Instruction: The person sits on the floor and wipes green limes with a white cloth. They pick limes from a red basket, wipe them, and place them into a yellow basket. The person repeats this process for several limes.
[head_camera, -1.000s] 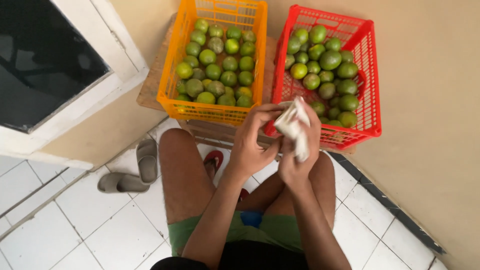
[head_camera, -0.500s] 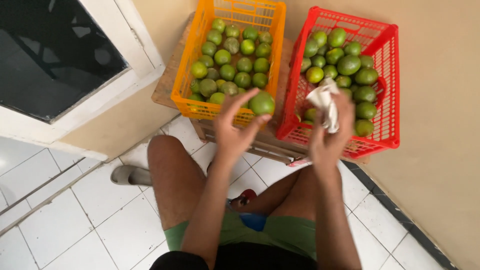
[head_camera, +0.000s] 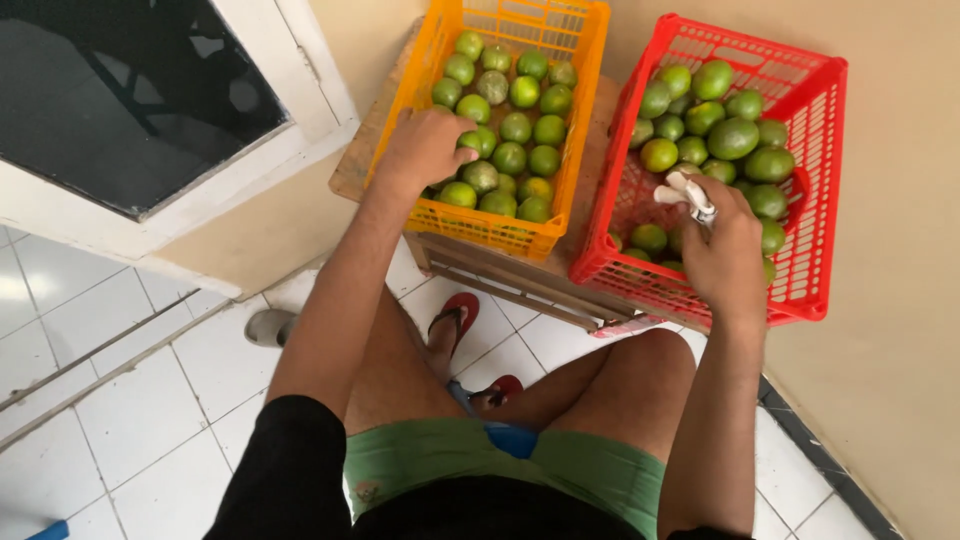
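My left hand (head_camera: 425, 150) reaches into the orange crate (head_camera: 490, 228) and lies knuckles-up on the green limes (head_camera: 515, 128) at its near left side. Its curled fingertips touch one lime (head_camera: 470, 142), and whether they grip it is hidden. My right hand (head_camera: 725, 250) hovers over the near part of the red crate (head_camera: 800, 290), holding a crumpled white cloth (head_camera: 685, 190) just above the limes (head_camera: 733, 137) there. Both crates are full of several green fruits.
The crates sit side by side on a low wooden stand (head_camera: 500, 275) against a beige wall (head_camera: 890, 350). My bare knees and red sandals (head_camera: 460, 310) are below it on white floor tiles (head_camera: 130, 400). A grey sandal (head_camera: 265, 328) lies left, under a white-framed dark pane (head_camera: 120, 90).
My left hand carried a lime away from the cloth and down into the orange crate. My right hand moved with the cloth over the red crate.
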